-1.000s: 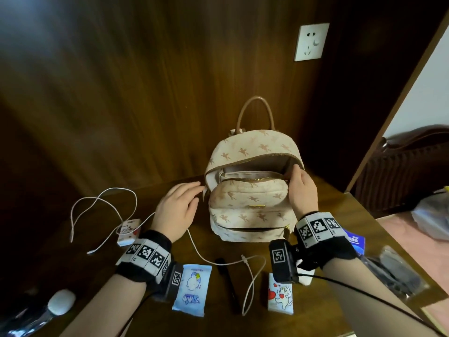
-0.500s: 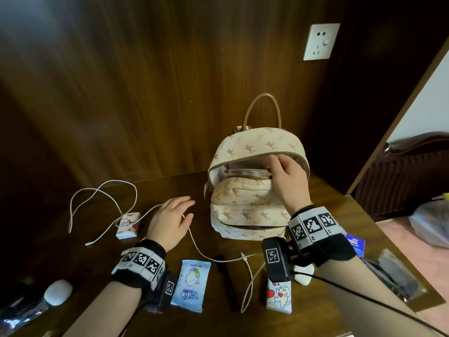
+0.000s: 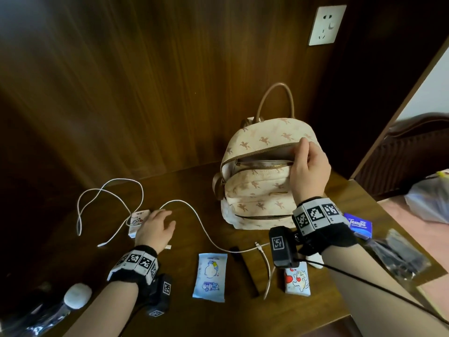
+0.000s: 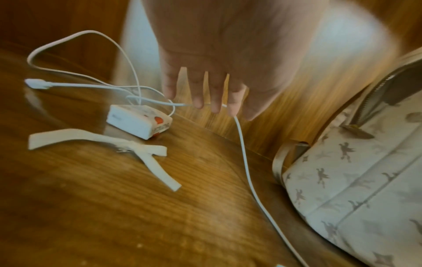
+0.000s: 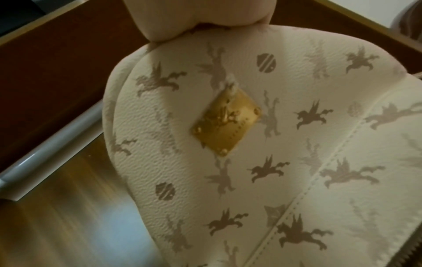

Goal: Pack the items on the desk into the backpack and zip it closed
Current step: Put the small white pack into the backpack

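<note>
A cream backpack (image 3: 257, 190) with a brown horse print stands upright on the desk, its top zip open. My right hand (image 3: 306, 159) grips the upper edge of that opening, thumb up and fingers hooked inside. In the right wrist view only my palm (image 5: 198, 18) shows above the backpack's front (image 5: 262, 171). My left hand (image 3: 161, 221) hovers flat, fingers straight, over a small white cartoon pack (image 3: 137, 218) and a white cable (image 3: 194, 215). The left wrist view shows my fingertips (image 4: 197, 101) just above the cable (image 4: 244, 162), holding nothing.
On the desk's near side lie a blue-white wipes pack (image 3: 210, 276), a black pen (image 3: 245, 271), a cartoon tissue pack (image 3: 297, 279), a blue Tempo pack (image 3: 359, 224) and a plastic bag (image 3: 398, 254). A white ribbon bow (image 4: 102, 144) lies by the small pack (image 4: 139, 122). The wood wall stands close behind.
My left hand has left the backpack's side and slid left over the cable to the small white pack. My right hand has shifted along the opening and now holds its upper edge.
</note>
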A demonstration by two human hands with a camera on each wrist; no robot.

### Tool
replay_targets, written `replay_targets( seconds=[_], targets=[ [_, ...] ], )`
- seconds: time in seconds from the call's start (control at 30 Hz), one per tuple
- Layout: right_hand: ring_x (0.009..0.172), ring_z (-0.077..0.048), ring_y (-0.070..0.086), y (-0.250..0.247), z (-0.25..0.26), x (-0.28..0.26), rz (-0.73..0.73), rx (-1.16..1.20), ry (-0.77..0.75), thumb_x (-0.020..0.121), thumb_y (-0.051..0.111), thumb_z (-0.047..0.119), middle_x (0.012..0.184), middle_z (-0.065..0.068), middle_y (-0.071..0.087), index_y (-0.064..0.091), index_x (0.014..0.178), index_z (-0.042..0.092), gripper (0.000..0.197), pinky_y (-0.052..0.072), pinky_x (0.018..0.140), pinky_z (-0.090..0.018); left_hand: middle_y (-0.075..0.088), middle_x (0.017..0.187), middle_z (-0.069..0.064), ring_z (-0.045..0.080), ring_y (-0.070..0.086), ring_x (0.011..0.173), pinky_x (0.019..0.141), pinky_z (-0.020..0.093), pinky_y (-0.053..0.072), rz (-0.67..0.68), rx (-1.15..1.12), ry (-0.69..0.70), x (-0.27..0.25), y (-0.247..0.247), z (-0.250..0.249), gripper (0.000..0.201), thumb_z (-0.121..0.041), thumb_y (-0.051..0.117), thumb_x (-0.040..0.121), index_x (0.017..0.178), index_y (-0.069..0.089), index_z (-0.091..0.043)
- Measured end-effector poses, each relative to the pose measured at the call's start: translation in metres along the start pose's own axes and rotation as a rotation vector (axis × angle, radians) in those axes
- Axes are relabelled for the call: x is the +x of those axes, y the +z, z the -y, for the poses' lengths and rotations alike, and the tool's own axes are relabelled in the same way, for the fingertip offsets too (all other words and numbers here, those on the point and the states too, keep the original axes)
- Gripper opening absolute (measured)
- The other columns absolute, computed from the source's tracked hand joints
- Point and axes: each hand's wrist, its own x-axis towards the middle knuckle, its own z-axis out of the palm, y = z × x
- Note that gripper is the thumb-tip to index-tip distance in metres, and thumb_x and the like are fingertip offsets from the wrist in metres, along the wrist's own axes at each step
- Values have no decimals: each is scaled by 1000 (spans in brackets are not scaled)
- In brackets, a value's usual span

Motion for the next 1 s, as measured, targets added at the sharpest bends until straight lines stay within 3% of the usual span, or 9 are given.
replay_targets(
  seconds=[0.2,0.37,0.53,0.6,0.67,0.77,0.83,0.9,1.0],
  targets=[
    [81,-17,46,-2,-5,-10,-153,-27,101,95,28,27,85,-7,55,62,90,0,44,25,71,-17,44,141,2,25,41,129,94,45,45,4,-18,-112,14,-8,30,38,-36,49,96,132,50,-25],
    [96,-29,50,-1,-12,-30,-120,-144,164,92,23,30,98,-18,59,61,96,-1,49,24,76,-23,46,137,2,25,47,122,84,38,45,72,24,-127,27,-4,44,35,-36,46,97,130,51,-25],
    [76,-16,39,0,-11,-46,-226,-172,188,89,25,39,77,-4,46,47,78,16,33,28,72,-29,40,146,2,27,34,134,97,43,44,67,136,-126,40,2,61,50,-36,53,93,140,40,-24],
    [75,-16,40,1,-7,-49,-261,-171,236,89,27,41,77,-4,46,45,78,15,33,31,71,-30,38,146,3,28,31,135,97,44,43,35,179,-152,42,1,64,56,-36,58,90,142,37,-26],
    [81,-21,49,3,0,-55,-302,-140,268,93,32,35,83,-10,53,56,87,6,38,37,75,-30,35,145,5,30,30,133,96,46,43,28,172,-166,42,0,68,57,-32,63,88,139,40,-27],
    [85,-19,48,6,10,-66,-334,-131,292,98,38,24,85,-18,51,57,101,-5,34,37,77,-32,28,142,9,36,45,119,82,45,51,64,53,-194,46,0,74,53,-25,68,85,133,45,-21],
    [106,-18,48,11,10,-74,-338,-127,359,98,39,29,110,-14,53,51,120,-1,39,35,89,-25,31,138,9,37,54,107,75,42,52,77,-8,-183,48,-1,75,52,-24,71,82,128,48,-16],
    [118,-23,46,17,9,-81,-340,-108,391,96,38,38,127,-14,48,46,129,3,49,36,100,-31,40,129,7,31,57,101,76,41,49,92,-22,-117,48,-5,73,50,-27,75,78,121,52,-17],
    [118,-25,47,22,12,-87,-345,-92,383,89,36,47,128,-15,49,46,129,2,61,38,103,-39,56,101,-4,17,56,86,76,34,45,69,-85,19,42,-16,64,38,-37,75,74,105,57,-24]
  ],
)
